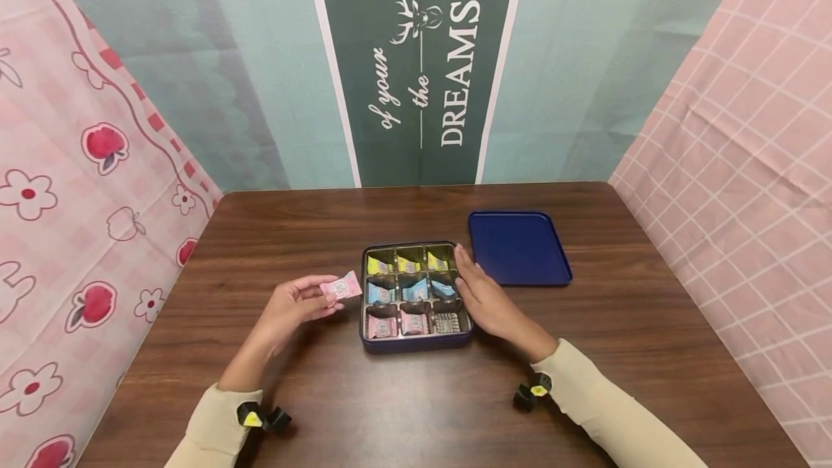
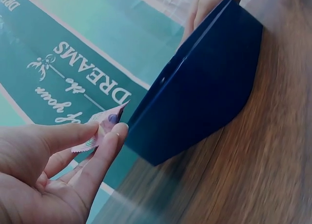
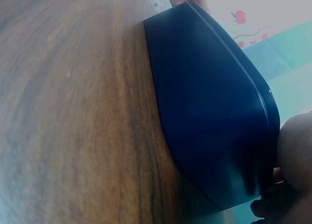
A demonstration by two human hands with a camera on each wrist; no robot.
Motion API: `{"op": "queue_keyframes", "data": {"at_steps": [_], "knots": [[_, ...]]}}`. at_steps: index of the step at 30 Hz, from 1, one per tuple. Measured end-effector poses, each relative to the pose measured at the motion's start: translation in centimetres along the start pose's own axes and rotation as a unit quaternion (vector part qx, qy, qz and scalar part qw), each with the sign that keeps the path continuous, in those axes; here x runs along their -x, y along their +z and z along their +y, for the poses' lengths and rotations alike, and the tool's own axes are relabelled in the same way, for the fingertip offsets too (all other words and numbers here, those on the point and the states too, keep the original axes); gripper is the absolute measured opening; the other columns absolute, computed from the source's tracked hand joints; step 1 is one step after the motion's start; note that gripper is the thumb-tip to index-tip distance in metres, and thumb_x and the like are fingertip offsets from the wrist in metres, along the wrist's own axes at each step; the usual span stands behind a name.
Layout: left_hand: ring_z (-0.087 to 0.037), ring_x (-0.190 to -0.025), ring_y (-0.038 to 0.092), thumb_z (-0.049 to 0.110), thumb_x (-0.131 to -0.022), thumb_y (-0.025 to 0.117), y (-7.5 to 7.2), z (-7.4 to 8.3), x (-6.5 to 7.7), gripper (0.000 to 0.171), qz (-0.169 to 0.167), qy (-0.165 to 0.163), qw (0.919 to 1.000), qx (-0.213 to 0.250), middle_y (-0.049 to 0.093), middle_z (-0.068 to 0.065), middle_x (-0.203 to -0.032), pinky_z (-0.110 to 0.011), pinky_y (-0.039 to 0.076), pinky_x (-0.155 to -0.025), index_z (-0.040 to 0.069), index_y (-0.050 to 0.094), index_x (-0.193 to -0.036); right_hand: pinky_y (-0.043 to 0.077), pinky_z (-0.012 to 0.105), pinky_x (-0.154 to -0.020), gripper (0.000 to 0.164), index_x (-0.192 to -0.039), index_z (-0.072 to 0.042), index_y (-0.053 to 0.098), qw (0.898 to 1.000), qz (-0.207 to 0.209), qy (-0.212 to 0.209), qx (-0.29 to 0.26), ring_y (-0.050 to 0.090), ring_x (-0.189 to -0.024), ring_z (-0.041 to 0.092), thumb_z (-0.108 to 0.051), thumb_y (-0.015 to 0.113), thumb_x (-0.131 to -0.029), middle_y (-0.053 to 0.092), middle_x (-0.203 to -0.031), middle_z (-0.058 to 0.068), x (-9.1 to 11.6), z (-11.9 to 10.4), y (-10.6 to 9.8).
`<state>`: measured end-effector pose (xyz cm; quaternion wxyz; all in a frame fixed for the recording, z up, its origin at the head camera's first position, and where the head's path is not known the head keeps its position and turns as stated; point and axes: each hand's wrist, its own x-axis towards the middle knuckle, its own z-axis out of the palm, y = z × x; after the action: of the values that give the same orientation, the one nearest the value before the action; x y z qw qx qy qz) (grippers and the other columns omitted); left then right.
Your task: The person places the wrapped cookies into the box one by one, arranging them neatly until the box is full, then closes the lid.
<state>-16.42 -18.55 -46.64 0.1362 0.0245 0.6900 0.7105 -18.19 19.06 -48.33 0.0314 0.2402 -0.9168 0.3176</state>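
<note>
A dark blue tin (image 1: 416, 344) with a gold divided insert sits on the table. Its back row holds yellow wrapped candies (image 1: 409, 264), the middle row blue ones (image 1: 416, 290). Two pink wrapped candies (image 1: 382, 327) lie in the front row; the front right compartment shows a pale piece with dark print (image 1: 447, 323). Left of the tin, my left hand (image 1: 299, 308) pinches a pink wrapped candy (image 1: 341, 287) between thumb and fingers, above the table; the left wrist view shows its serrated wrapper end. My right hand (image 1: 487, 300) rests along the tin's right side with extended fingers.
Behind and right of the tin lies a flat dark blue lid (image 1: 520, 248). The brown wooden table (image 1: 416, 410) ends at a printed green cloth (image 1: 416, 92) at the back. Pink patterned cloths (image 1: 734, 186) hang on both sides.
</note>
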Motion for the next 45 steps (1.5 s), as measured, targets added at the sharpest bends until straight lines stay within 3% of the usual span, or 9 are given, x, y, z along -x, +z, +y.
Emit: {"op": "queue_keyframes", "data": {"at_steps": [19,32,45], "knots": [[-0.02,-0.087,0.075,-0.005,-0.093,0.068,2.7,0.5,-0.5,0.04,-0.039,-0.002,0.9992,0.008,0.073,-0.015,-0.105,-0.046,0.056,-0.088,-0.014,0.057,-0.131,0.022,0.06,-0.119,0.055,-0.157,0.007,0.02,1.0,0.0,0.004,-0.001,0.02,-0.152,0.033,-0.012,0.041,-0.109,0.017,-0.165,0.023,0.0,0.0,0.0],[-0.025,-0.089,0.075,-0.002,-0.094,0.069,4.6,1.5,-1.2,0.04,-0.076,0.003,0.9971,0.001,0.073,-0.022,-0.107,-0.037,0.06,-0.083,-0.013,0.059,-0.131,0.023,0.059,-0.119,0.055,-0.156,0.008,0.022,1.0,0.003,0.001,-0.003,0.02,-0.152,0.032,-0.012,0.04,-0.109,0.018,-0.164,0.023,0.0,0.0,0.1],[-0.025,-0.089,0.076,-0.003,-0.095,0.067,6.8,2.3,-1.8,0.039,-0.111,-0.006,0.9938,0.002,0.072,-0.026,-0.109,-0.036,0.06,-0.082,-0.014,0.058,-0.132,0.024,0.06,-0.119,0.055,-0.156,0.009,0.022,1.0,0.005,-0.001,0.003,0.022,-0.151,0.034,-0.01,0.042,-0.108,0.019,-0.164,0.025,-0.1,-0.2,0.0]]}}
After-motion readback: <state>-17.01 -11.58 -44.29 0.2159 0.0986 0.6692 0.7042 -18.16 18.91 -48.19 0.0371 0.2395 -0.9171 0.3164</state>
